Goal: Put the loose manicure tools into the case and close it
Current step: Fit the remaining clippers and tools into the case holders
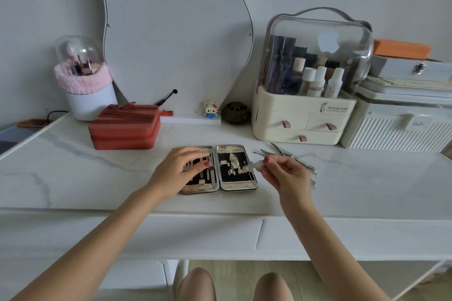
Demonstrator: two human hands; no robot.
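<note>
— What crowds you on the desk (73, 178)?

— A red pouch (124, 127) sits toward the back left and a cream organizer (300, 120) toward the back right; bare marble runs along the front edge.

— And the case (219, 168)?

— One case, lying open mid-desk, two halves flat. Your left hand (181, 168) rests on its left half, fingers spread over the seated tools. Your right hand (286, 168) pinches one small tool (254, 166) over the right half.

— The rest?

— Loose tools (286, 156) lie in a pile just right of the case, behind your right hand; their count is unclear.

One open case (238, 187), two hands, perhaps five loose tools (285, 153), one red pouch (124, 129), three drawers (303, 138)
</note>
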